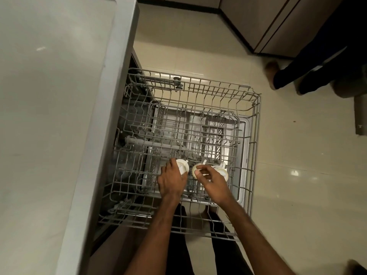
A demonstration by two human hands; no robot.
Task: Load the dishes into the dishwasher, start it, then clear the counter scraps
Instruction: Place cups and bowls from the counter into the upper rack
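Observation:
The dishwasher's grey wire upper rack (256,124) is pulled out over the open door, with the lower rack showing beneath it. Three white cups stand upside down in a row at the rack's near side. My left hand (170,181) grips the left cup (183,165). My right hand (211,180) holds the middle cup (195,170) with thumb and fingers curled over its base. The right cup (222,170) sits just beyond my right hand, partly hidden by it.
A pale countertop (49,116) fills the left side, its edge overhanging the dishwasher. Beige tiled floor lies to the right. Another person's legs and foot (278,76) stand at the upper right beside brown cabinets (264,22). My own legs are below the rack.

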